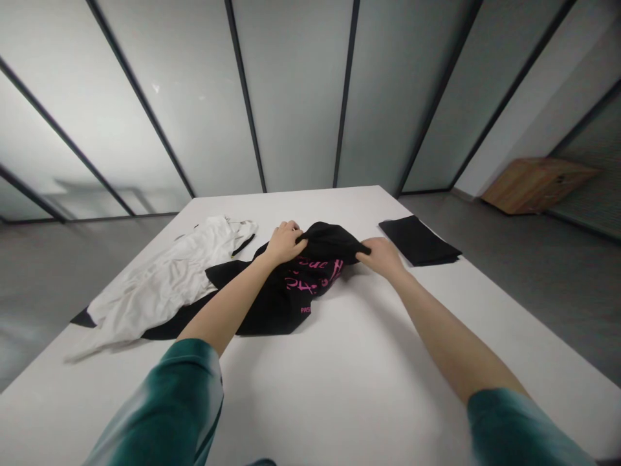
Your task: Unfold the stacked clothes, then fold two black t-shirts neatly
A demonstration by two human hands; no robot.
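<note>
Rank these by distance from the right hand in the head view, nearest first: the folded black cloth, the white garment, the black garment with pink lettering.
1. Black garment with pink lettering: pinched at its edge by the right hand.
2. Folded black cloth: just right of that hand, on the table.
3. White garment: on the table's left side.

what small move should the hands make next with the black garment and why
Probably draw the hands gently apart to straighten the held edge: the left hand and right hand both grip the black garment, which bulges unevenly between them, its pink lettering partly hidden by folds.
</note>
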